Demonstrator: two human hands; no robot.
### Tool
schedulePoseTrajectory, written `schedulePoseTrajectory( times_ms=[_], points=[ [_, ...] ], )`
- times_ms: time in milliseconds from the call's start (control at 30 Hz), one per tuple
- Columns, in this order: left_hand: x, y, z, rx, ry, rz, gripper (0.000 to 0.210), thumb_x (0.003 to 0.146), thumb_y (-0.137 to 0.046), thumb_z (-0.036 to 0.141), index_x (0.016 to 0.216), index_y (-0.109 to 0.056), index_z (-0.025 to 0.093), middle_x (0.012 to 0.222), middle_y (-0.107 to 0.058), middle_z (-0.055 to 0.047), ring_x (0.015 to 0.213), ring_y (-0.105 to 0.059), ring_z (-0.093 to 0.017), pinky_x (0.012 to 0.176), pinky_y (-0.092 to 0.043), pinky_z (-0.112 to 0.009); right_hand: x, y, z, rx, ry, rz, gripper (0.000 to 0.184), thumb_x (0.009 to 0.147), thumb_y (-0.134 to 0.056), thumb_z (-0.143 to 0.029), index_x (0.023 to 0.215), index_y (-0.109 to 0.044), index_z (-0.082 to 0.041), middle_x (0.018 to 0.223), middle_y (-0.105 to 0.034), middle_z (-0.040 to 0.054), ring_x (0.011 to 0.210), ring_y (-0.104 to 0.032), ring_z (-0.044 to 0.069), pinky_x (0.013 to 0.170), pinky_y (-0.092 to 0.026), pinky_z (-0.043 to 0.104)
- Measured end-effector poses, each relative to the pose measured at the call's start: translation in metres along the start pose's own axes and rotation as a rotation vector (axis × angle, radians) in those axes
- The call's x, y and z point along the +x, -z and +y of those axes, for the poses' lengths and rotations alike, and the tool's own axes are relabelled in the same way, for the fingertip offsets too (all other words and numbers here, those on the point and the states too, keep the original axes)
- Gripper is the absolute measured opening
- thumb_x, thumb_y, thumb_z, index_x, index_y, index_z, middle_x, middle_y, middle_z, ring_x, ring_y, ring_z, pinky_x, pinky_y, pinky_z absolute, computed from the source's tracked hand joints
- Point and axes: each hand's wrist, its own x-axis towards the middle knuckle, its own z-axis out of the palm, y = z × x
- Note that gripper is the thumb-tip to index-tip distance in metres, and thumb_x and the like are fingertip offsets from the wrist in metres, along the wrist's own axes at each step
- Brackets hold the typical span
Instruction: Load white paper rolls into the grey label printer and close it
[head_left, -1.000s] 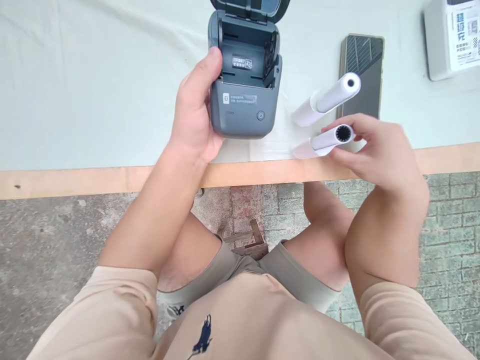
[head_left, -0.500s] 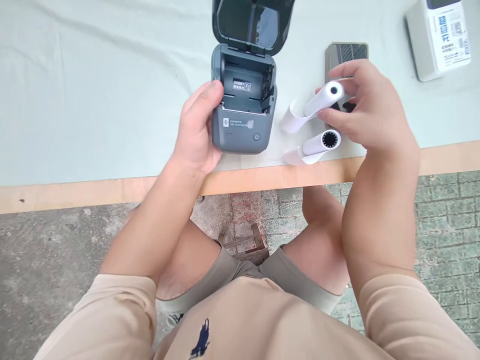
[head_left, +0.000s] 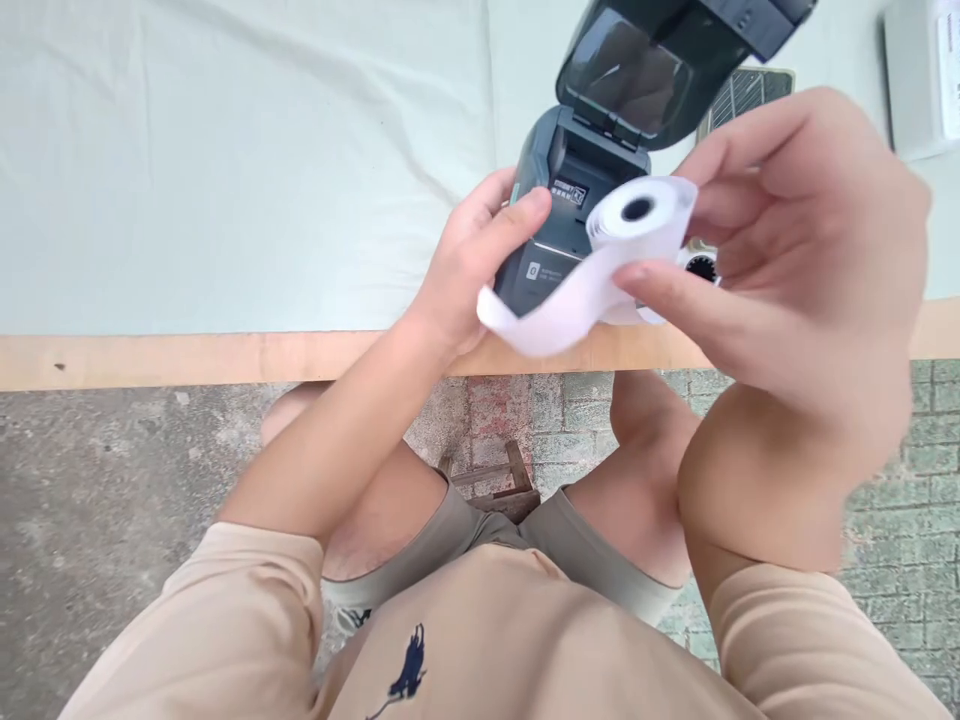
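Note:
My left hand point(head_left: 480, 250) grips the left side of a dark grey label printer point(head_left: 536, 165), its thumb on the front rim. The printer's lid point(head_left: 637, 75) is swung up, so the paper bay shows. In front of the bay, my right hand point(head_left: 795, 230) pinches a white paper roll point(head_left: 652, 215) between thumb and fingers. A loose strip hangs from the roll to the left, across the printer's front. Behind the right hand's fingers a second paper roll point(head_left: 701, 266) with a black toothed core shows only in part.
A dark phone-like object point(head_left: 750, 92) lies behind the right hand. At the far right stands a white box point(head_left: 919, 80) with a printed label. The cloth-covered table point(head_left: 262, 200) ends in a wooden front edge point(head_left: 187, 360) above my legs.
My right hand has lifted the paper roll and brought it towards me, in front of the printer. My left hand has shifted the printer right and tilted it.

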Motion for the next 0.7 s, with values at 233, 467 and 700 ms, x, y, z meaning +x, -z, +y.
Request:
schedulePoseTrajectory(
  times_ms=[233,467,700],
  points=[
    [-0.005,-0.007,-0.005,-0.003,0.059,0.033,0.007,0.079,-0.062,0.026,0.086,-0.064,0.026,0.071,-0.059,0.003,0.086,-0.063,-0.013,0.069,-0.047,-0.021,0.014,-0.017,0.017,-0.56,-0.001,-0.008,0.027,0.08,-0.059,-0.032,0.105,-0.048,-0.027,0.109,-0.06,0.0008,0.096,-0.062,0.021,0.08,-0.049,0.04],
    [-0.003,-0.004,-0.009,-0.074,0.074,0.003,0.01,0.083,-0.056,0.03,0.084,-0.06,0.021,0.068,-0.056,0.002,0.065,-0.059,-0.009,0.058,-0.045,-0.02,0.013,-0.019,0.012,-0.604,0.063,0.021,0.028,0.081,-0.057,-0.043,0.101,-0.053,-0.024,0.103,-0.061,0.0013,0.099,-0.057,0.023,0.085,-0.046,0.044],
    [-0.003,0.001,-0.007,-0.044,0.07,-0.041,0.023,0.07,-0.062,0.011,0.091,-0.057,0.021,0.08,-0.06,0.002,0.072,-0.061,-0.011,0.062,-0.049,-0.021,0.006,-0.009,0.003,-0.465,0.035,0.08,0.024,0.09,-0.042,-0.046,0.099,-0.052,-0.026,0.106,-0.055,0.0035,0.111,-0.05,0.024,0.097,-0.039,0.048]
  ],
)
